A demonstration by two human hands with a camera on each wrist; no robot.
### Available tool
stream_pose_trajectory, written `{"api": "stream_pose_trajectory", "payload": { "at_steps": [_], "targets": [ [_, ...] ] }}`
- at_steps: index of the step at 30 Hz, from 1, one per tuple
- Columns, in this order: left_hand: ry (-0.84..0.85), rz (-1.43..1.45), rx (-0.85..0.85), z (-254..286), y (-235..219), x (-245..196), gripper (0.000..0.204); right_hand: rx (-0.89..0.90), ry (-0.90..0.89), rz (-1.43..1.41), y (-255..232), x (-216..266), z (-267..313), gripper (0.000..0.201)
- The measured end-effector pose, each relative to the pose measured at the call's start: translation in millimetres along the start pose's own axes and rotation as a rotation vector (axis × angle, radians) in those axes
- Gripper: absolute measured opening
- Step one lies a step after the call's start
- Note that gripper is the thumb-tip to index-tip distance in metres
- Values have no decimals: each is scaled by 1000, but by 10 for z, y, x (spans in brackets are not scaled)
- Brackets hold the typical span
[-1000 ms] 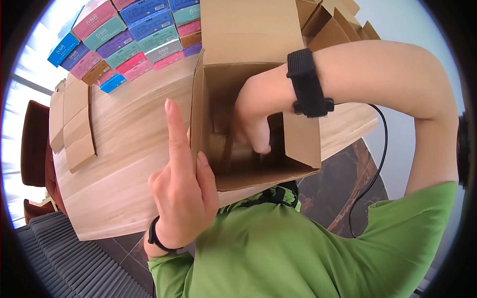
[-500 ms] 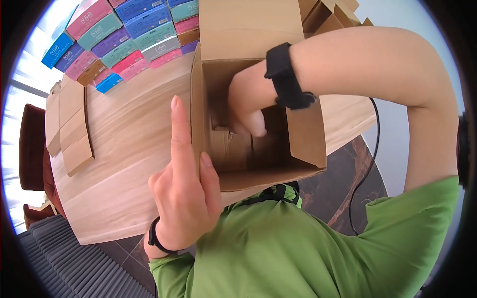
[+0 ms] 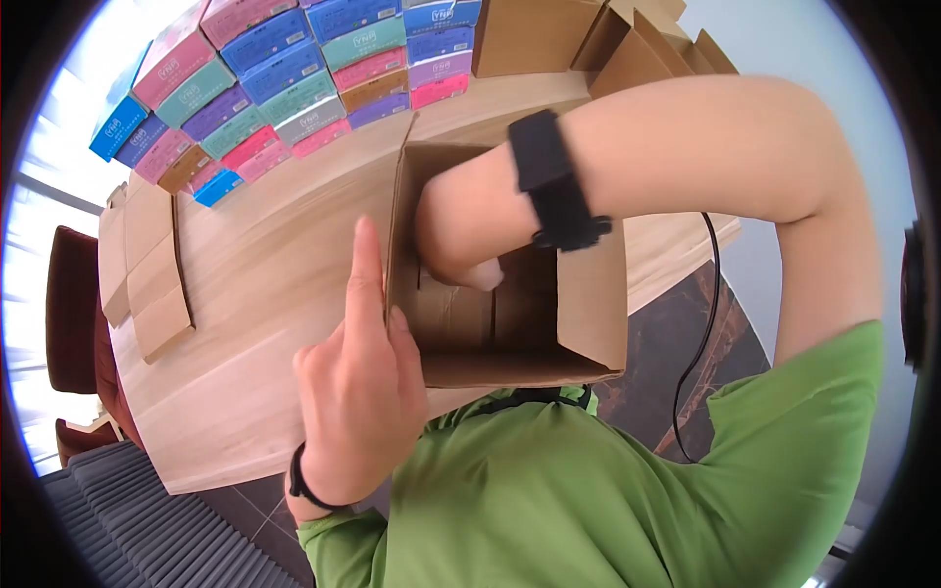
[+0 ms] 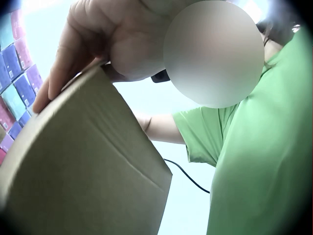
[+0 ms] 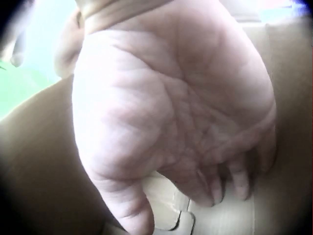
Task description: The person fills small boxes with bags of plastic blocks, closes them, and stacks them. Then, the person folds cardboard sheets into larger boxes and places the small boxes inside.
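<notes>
An open-topped cardboard box [image 3: 592, 294] stands on the table in front of me, its bottom flaps visible inside. My left hand [image 3: 363, 392] grips its left wall near the rim, index finger extended and thumb along the edge. The left wrist view shows fingers [image 4: 61, 73] of that hand over the top edge of the cardboard. My right hand [image 5: 181, 107] reaches down into the box near the left wall, palm showing and fingers pointing at the bottom flaps [image 5: 225, 218]. In the head view its fingertips are mostly hidden behind the wrist.
Stacked colourful small boxes [image 3: 294, 88] line the table's far left. Flattened cardboard [image 3: 152, 265] lies at the left edge, and more open cardboard boxes [image 3: 637, 49] stand at the back right. A black cable [image 3: 714, 323] hangs off to the right.
The box's far flap, upright before, has tipped back and down, uncovering more of the stacked boxes. My right hand has shifted left inside the box. The left hand stays at the left wall.
</notes>
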State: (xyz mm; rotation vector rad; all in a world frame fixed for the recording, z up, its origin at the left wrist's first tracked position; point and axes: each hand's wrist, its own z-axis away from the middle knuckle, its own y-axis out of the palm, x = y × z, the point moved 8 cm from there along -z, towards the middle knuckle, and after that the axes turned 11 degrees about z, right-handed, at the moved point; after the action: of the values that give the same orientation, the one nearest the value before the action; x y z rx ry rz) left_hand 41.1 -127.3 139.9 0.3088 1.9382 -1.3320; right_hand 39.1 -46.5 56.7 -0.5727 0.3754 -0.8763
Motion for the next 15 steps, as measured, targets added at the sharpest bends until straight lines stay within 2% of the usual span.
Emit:
{"api": "stream_pose_trajectory", "payload": {
  "at_steps": [1, 3, 5, 7, 8, 9, 12, 13, 15],
  "targets": [
    [-33, -25, 50, -10, -14, 8, 61, -340, -29, -54, -88, -53, 190, 17],
    [18, -29, -2, -44, -132, -16, 62, -563, 1, -127, -176, -101, 508, 14],
    [-3, -56, -80, -99, -273, -27, 63, -333, 118, -178, -338, -28, 852, 22],
    [-27, -15, -84, -191, -348, -29, 64, -293, 169, -226, -315, 37, 1088, 27],
    [-39, 5, -87, -253, -391, -28, 64, -368, 163, -249, -260, 74, 1251, 28],
    [-59, 4, 19, -336, -363, -17, 66, -397, 165, -260, -178, 125, 1284, 31],
    [-47, -55, 180, -527, -285, 41, 63, -435, 198, -273, 49, 255, 1356, 38],
    [18, 70, 158, -589, -279, 76, 61, -414, 229, -264, 110, 282, 1362, 40],
    [81, 341, 146, -654, -207, 277, 58, -526, 280, -274, 82, 233, 1554, 47]
  ]
}}
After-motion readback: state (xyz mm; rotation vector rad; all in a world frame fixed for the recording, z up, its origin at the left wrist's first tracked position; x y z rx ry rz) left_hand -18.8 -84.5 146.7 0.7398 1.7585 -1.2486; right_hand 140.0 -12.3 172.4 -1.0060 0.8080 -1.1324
